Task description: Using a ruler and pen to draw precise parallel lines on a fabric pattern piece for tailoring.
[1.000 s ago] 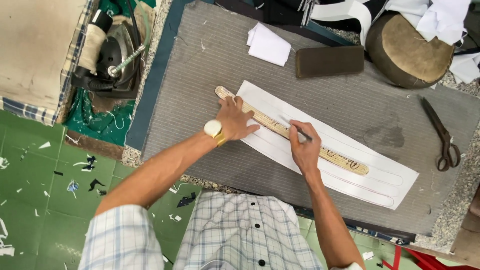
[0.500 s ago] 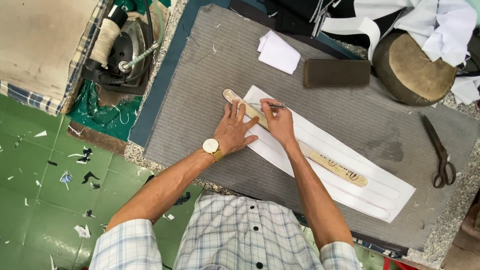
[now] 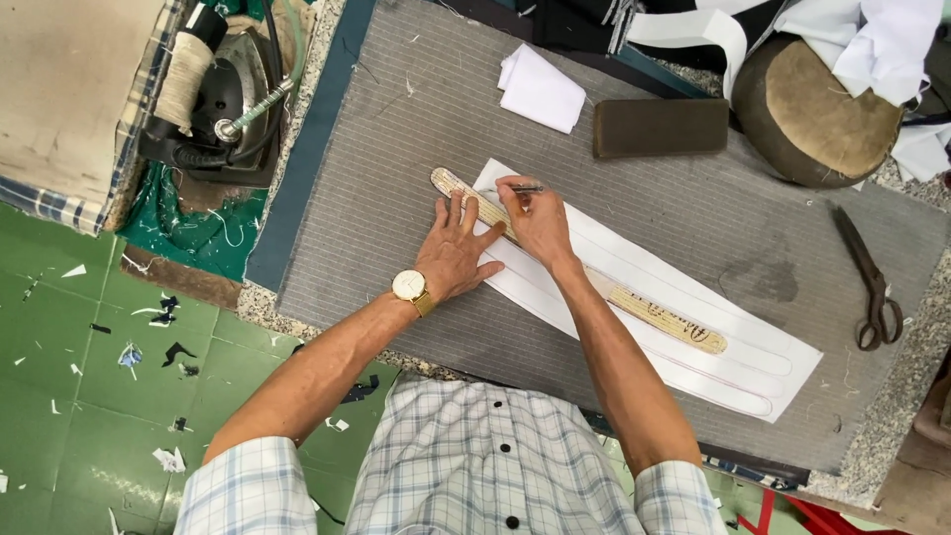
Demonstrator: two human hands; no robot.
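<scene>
I see my left hand (image 3: 454,254) lying flat with fingers spread, pressing the left end of the wooden ruler (image 3: 584,267) onto the white strip (image 3: 693,327) on the grey mat (image 3: 396,178). My right hand (image 3: 535,220) pinches a pen (image 3: 523,188) just beside the ruler's far edge. Scissors (image 3: 872,282) lie well apart at right.

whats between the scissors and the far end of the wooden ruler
Head view: past the wooden ruler comes white fabric strip, then bare grey cloth up to the scissors.
</scene>
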